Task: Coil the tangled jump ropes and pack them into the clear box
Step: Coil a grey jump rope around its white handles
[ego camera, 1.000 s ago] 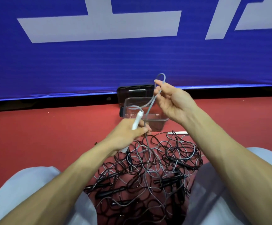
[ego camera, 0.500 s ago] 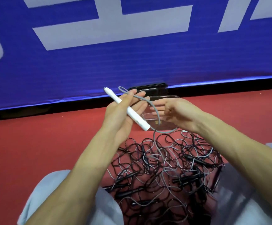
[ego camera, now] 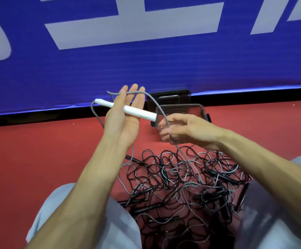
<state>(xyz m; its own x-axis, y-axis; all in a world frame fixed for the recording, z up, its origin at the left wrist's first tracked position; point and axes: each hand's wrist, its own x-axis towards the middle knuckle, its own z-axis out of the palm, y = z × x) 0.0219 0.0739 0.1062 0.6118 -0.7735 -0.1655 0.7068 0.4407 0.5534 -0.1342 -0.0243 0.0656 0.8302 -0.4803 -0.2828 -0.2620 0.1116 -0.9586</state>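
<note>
While half a second ago its fingers were bent round the white handle (ego camera: 139, 112), the left grip (ego camera: 122, 121) now stands with fingers straight and upright, palm turned toward the right grip (ego camera: 187, 130). The thumb (ego camera: 120, 99) pins the handle across the fingers. The handle lies flatter than it did, its narrow end pointing left and its wide end just beside the right grip.

From the narrow end the grey cord (ego camera: 150, 99) drops behind the left wrist toward the floor (ego camera: 38, 159). Another run of it now lies over the left fingertips (ego camera: 135, 87), where before it only arched near them. From there it curves down to the right grip, which has shifted lower and further from the left. That grip is loosely curled, the cord passing between thumb and fingers; blur hides how tightly it pinches.

Below it the cord falls into the tangle of ropes (ego camera: 182, 184), black and grey, still heaped on the red floor between the person's knees. The clear box (ego camera: 182, 105) sits on the floor behind the right grip, with a black object (ego camera: 169, 97) just behind it against the blue banner (ego camera: 146, 69).
</note>
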